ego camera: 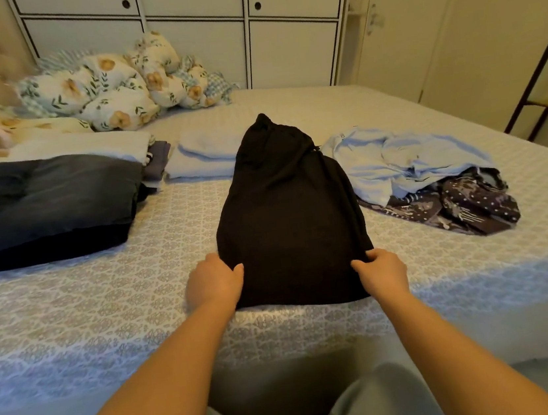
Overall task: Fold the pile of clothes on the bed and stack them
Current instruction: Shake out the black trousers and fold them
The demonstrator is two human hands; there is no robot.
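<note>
With your left hand (pixel 213 278) and right hand (pixel 382 269) each pinching a near corner of the black garment (pixel 287 212) mid-bed, you're mid-fold; next, likely carry that hem toward 12 o'clock.

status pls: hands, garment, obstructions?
Left hand and right hand each grip a near corner of the black knit garment. Garment lies partly folded on the patterned bedspread. Nothing in the way.

Forearms bare, no sleeves in view; hands (pixel 214 278) without rings; grey trousers (pixel 362 403) at the knees.
</note>
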